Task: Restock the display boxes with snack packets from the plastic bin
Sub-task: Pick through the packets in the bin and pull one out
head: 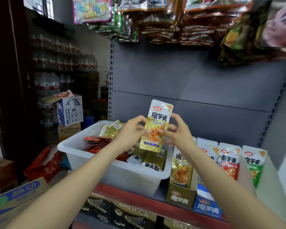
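Two hands: both hold one gold snack packet (155, 128) upright above the plastic bin (122, 172), in front of the grey shelf back panel (196, 76).
Left hand (130, 133): fingers curled, thumb and fingertips pinching the packet's left edge near its middle.
Right hand (177, 129): fingers curled, thumb on the packet's front, pinching its right edge.
Packet: white top with a red logo, black characters, gold lower half with a food picture; its lower end hangs just above the bin's right end.
Bin: white translucent, on the red-edged shelf (139, 198); it holds red packets (96, 142) at the left, gold packets (111, 128) at the back, and olive-and-white packets (149, 161) at the right.
Display boxes: just right of the bin, side by side; a gold box (180, 199) with gold packets standing in it, then a blue box (206, 207).
Further right: upright red (228, 162) and green (254, 164) packets of the same brand.
Above: bagged goods (163, 19) hanging in rows.
Below the shelf: dark wafer cartons (116, 212).
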Motion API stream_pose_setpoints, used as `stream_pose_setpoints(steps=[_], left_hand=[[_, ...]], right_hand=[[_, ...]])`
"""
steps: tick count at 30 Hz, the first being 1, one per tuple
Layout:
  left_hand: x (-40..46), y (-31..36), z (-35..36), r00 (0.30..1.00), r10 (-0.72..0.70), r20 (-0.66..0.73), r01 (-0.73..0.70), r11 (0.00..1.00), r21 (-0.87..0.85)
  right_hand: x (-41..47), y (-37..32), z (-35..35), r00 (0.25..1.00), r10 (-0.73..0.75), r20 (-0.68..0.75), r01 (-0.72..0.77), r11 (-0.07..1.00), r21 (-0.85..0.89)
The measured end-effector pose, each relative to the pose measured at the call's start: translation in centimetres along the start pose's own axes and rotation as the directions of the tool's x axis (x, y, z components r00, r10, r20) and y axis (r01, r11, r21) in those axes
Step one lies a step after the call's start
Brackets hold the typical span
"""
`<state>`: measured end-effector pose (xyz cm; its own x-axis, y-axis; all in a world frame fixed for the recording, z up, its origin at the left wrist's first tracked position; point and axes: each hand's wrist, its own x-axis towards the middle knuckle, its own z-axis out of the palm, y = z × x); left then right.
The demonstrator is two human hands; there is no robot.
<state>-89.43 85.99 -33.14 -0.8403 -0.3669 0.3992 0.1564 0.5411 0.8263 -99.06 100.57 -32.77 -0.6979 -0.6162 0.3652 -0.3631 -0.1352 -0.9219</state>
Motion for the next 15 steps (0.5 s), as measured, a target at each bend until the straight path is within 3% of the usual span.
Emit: stream_pose_setpoints(steps=[4, 10, 15], left_hand=[[0.0, 2.1, 3.5, 0.999, 0.020, 0.033, -0.021, 1.000, 0.011], [0.2, 3.5, 7.5, 0.998, 0.055, 0.033, -0.059, 0.986, 0.157], [0.4, 4.1, 8.9, 0.997, 0.079, -0.020, -0.075, 0.988, 0.136]], right_hand=[[-2.3, -0.6, -3.6, 0.997, -0.041, -0.067, 0.042, 0.999, 0.015], [-4.1, 0.3, -7.4, 0.977, -0.060, -0.206, 0.054, 0.998, -0.036], [-4.8, 1.8, -8.4, 0.985, -0.025, -0.173, 0.007, 0.995, -0.102]])
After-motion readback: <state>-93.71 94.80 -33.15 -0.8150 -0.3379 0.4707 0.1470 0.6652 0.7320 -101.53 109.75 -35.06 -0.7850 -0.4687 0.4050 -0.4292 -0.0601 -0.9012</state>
